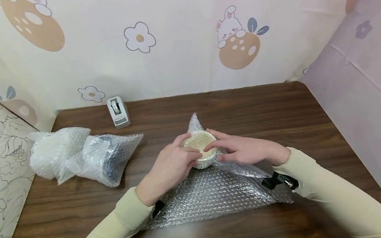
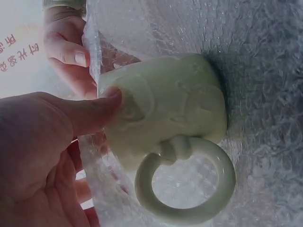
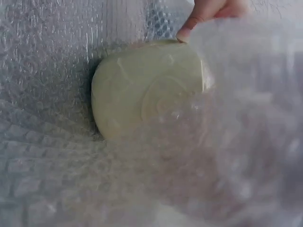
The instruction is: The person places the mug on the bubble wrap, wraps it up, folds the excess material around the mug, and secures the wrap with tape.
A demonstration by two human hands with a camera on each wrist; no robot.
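Note:
A pale green mug [image 2: 165, 101] with a ring-shaped handle [image 2: 222, 165] and raised patterns stands on a sheet of bubble wrap [image 1: 214, 195]. Part of the wrap is drawn up over the mug's top, and a peak of it sticks up behind. My left hand [image 1: 172, 165] holds the mug, thumb against its side and fingers over the wrapped top. From the right, my right hand [image 1: 247, 147] grips the bubble wrap at the mug's top with bent fingers. In the right wrist view a raised flap of wrap hides that hand and part of the mug.
Two bubble-wrapped bundles [image 1: 57, 151] lie on the left of the brown wooden table [image 1: 264, 106]. A white tape dispenser [image 1: 118, 112] stands near the back edge. Patterned cloth walls [image 1: 183, 56] close in the back and sides.

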